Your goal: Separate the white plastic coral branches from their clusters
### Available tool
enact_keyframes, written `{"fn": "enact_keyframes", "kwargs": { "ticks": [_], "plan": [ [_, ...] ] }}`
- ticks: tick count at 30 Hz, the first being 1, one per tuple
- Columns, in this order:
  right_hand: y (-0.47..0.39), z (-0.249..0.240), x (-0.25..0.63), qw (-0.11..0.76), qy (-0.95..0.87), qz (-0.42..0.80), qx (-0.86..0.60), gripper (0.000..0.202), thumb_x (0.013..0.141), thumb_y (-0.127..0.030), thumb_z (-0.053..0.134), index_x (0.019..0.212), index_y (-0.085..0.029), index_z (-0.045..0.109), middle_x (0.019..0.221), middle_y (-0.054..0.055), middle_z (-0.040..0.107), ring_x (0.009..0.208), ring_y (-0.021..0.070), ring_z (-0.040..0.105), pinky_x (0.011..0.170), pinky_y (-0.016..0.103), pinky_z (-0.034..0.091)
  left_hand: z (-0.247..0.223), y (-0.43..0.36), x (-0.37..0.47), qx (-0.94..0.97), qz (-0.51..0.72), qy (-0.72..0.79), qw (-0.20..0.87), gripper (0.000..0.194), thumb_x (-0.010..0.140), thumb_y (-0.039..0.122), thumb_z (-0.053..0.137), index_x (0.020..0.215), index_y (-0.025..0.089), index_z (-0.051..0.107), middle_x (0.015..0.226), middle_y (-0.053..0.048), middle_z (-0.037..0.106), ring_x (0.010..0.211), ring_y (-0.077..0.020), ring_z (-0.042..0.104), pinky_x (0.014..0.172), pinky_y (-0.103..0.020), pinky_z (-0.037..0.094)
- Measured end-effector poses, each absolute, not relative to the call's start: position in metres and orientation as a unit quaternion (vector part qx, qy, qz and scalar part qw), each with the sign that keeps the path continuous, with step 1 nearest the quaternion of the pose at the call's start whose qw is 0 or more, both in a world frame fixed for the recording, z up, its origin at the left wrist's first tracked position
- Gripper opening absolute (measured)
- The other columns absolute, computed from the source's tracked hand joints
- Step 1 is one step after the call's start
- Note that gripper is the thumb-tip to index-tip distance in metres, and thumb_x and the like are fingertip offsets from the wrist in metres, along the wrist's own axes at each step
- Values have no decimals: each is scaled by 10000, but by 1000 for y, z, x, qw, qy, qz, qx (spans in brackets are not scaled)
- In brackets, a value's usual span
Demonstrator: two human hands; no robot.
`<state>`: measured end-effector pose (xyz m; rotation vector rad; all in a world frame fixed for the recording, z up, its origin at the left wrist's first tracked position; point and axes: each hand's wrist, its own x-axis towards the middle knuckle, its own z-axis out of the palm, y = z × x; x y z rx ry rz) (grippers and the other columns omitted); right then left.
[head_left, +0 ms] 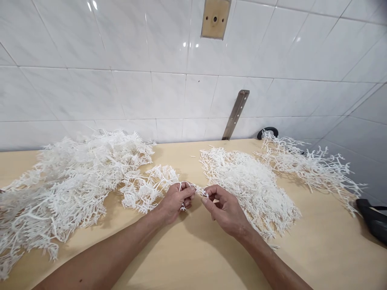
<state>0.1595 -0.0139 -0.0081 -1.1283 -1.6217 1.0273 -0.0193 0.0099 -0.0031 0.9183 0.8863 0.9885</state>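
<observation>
My left hand (178,199) is closed on a white branched plastic sprig (157,183), whose bushy part spreads over the table on the hand's left. A thin end of the sprig reaches across to my right hand (223,207), where thumb and forefinger pinch its tip. The two hands are close together above the table, a short gap between them. To the left lies a large heap of white branched sprigs (81,181). Just beyond my right hand is a pile of small white loose pieces (248,181). What sits inside my left fist is partly hidden.
Bare-looking white branched stems (308,161) lie at the right of the wooden table (193,257). A black ring-shaped object (267,133) is by the tiled wall (130,92). A black object (373,219) stands at the right edge. A metal bracket (236,114) leans at the wall.
</observation>
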Motion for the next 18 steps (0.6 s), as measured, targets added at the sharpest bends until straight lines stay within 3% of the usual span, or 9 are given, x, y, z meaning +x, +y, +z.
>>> {"fn": "enact_keyframes", "kwargs": {
  "ticks": [6,14,18],
  "plan": [
    [-11,-2,166,466,-628,419,-461,289,907,-479,603,895,-192,623,891,44,626,559,104,522,488,252,482,0,8,-20,432,416,381,704,268,693,284,683,605,194,447,433,96,308,394,-48,215,431,-239,134],
    [-16,-5,155,445,-697,287,-483,247,890,-439,628,942,-199,650,654,-13,522,555,126,485,494,256,401,-4,4,-13,487,413,449,625,194,691,310,700,756,187,564,466,94,367,426,-69,288,440,-221,185],
    [-16,-8,152,421,-712,247,-504,225,888,-429,626,927,-210,656,591,-39,480,500,117,440,494,264,379,-5,3,-11,523,429,470,567,164,676,266,702,728,180,572,473,84,393,455,-78,336,473,-219,229]
  ]
}}
